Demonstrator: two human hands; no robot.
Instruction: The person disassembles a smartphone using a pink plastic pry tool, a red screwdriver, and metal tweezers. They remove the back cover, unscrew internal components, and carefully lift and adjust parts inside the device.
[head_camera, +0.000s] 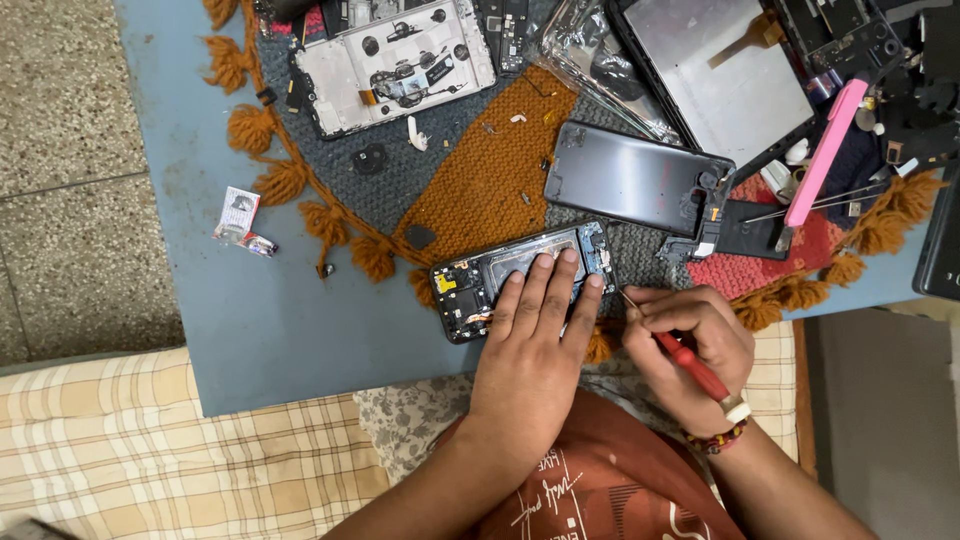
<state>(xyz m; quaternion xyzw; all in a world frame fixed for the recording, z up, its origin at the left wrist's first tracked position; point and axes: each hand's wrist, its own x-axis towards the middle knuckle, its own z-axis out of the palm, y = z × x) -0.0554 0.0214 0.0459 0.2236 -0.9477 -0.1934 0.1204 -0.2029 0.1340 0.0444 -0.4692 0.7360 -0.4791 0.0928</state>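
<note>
An opened black phone (490, 280) with its back removed lies on a woven mat at the table's near edge, circuit boards and battery exposed. My left hand (535, 345) rests flat on it, fingers spread over the battery area. To its right, my right hand (690, 350) grips a red-handled screwdriver (690, 365) whose thin tip points at the phone's right end. The phone's dark back cover (630, 180) lies just beyond, face down.
A round orange, grey and red woven mat (490, 170) with tassels covers the blue table (250, 310). On it lie a white phone frame (395, 60), a large screen panel (715, 75), a pink tool (825, 150), tweezers and loose parts. A small packet (240, 220) sits at left.
</note>
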